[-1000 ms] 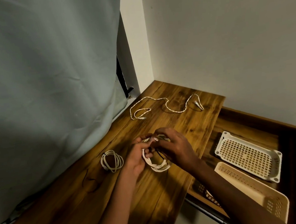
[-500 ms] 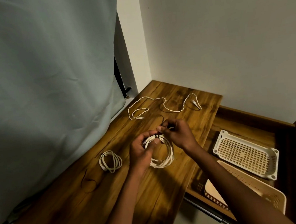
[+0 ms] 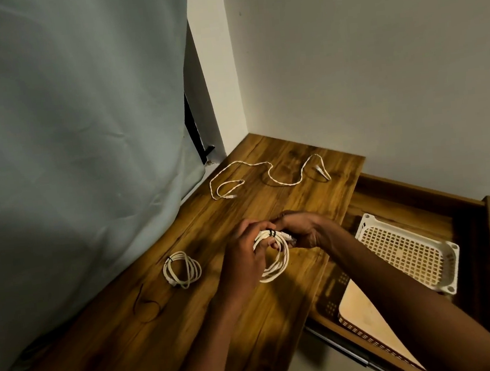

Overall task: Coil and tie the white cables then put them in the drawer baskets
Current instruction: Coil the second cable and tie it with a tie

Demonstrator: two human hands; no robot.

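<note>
White cable coil (image 3: 276, 260), left hand (image 3: 242, 255) gripping, right hand (image 3: 303, 230) pinching

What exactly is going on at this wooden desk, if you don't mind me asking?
A person is bundling white cables. Both hands, left hand and right hand, hold a coiled white cable with a dark tie around it. Another tied white coil lies on the wooden desktop, and a loose white cable remains uncoiled. The white perforated plastic basket in the open drawer holds no cable.
</note>
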